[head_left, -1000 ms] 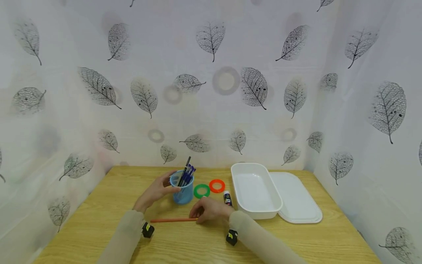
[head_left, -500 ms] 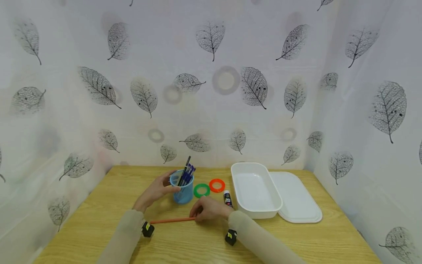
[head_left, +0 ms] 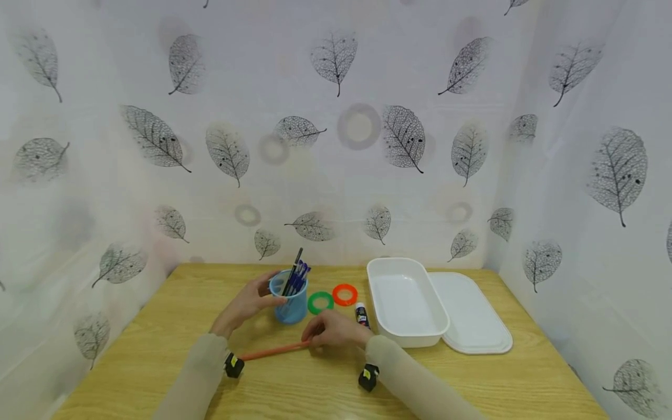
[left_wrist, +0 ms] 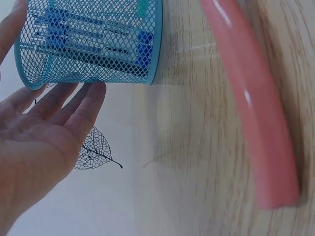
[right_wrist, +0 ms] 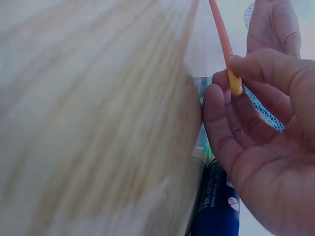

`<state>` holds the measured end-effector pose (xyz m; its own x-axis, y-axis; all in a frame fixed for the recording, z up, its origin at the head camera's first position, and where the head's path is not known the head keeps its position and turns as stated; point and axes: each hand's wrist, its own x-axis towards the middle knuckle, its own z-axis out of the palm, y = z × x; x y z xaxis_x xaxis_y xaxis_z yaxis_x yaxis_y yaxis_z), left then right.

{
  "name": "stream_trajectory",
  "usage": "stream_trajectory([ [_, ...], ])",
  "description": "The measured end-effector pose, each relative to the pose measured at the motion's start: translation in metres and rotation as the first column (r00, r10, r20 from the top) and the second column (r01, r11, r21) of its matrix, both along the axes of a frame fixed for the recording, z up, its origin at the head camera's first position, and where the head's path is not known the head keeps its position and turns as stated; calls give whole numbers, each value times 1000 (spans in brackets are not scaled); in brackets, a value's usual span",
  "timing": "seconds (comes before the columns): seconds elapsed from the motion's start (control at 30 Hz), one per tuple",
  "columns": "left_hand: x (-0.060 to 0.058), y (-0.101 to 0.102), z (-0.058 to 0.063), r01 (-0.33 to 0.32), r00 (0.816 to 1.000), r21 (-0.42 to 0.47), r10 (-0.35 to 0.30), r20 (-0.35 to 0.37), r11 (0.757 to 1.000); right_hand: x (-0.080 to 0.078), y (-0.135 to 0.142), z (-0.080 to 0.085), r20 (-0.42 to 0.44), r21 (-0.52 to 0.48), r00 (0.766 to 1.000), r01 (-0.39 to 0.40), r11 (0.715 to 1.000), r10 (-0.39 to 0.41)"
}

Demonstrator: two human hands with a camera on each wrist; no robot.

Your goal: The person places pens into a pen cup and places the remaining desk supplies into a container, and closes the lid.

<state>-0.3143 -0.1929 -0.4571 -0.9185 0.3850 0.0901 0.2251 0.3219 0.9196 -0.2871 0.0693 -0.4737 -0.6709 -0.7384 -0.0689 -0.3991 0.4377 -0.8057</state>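
Note:
My left hand (head_left: 251, 304) holds a blue mesh pen cup (head_left: 291, 310) at its left side, thumb in front and fingers behind. Several blue-capped pens (head_left: 299, 279) and a taller black one stand in the cup, which is upright on the table. Between thumb and fingertips, my right hand (head_left: 336, 329) pinches the yellow end of an orange-red pencil (head_left: 275, 351). That yellow tip shows in the right wrist view, where the pencil (right_wrist: 222, 37) runs away from the hand. Its blunt far end appears in the left wrist view, with the pencil (left_wrist: 256, 108) close to the camera.
Behind my right hand lie a green tape roll (head_left: 311, 303) and a red-orange one (head_left: 336, 296). A glue stick (head_left: 361, 314) lies beside a white open box (head_left: 415, 337). The box's white lid (head_left: 480, 318) is on the table (head_left: 157, 326) to its right.
The pencil has turned a little: its left end has come nearer to me and its pinched right end has moved slightly away or up. My left hand stays at the cup.

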Motion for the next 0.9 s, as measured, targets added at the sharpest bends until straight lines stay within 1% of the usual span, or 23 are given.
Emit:
stream_trajectory([
  [0.13,0,0,-2,-6,1000,-7,6,-6,1000,1,0,0,22,-21,999,36,999,-36],
  [0.33,3,-1,-1,-13,1000,1,13,-10,1000,1,0,2,-43,-47,996,73,996,-75],
  [0.37,3,-2,0,-13,1000,1,13,-10,1000,1,0,3,-52,-56,995,84,995,-87],
  [0.5,3,-2,0,-14,1000,-5,14,-9,1000,0,3,3,-69,-109,982,169,980,-177],
  [0.57,3,-1,1,-8,1000,-6,8,-10,1000,-1,4,4,-64,-151,973,211,966,-222],
  [0.7,3,-1,1,-11,1000,-3,11,-7,1000,-2,5,6,20,-259,962,268,928,-273],
  [0.8,3,0,1,-15,1000,-4,15,-5,1000,-2,4,7,116,-345,951,309,886,-286],
  [0.9,2,-1,-1,-7,1000,-3,7,-5,1000,-2,3,8,188,-416,936,349,840,-296],
])
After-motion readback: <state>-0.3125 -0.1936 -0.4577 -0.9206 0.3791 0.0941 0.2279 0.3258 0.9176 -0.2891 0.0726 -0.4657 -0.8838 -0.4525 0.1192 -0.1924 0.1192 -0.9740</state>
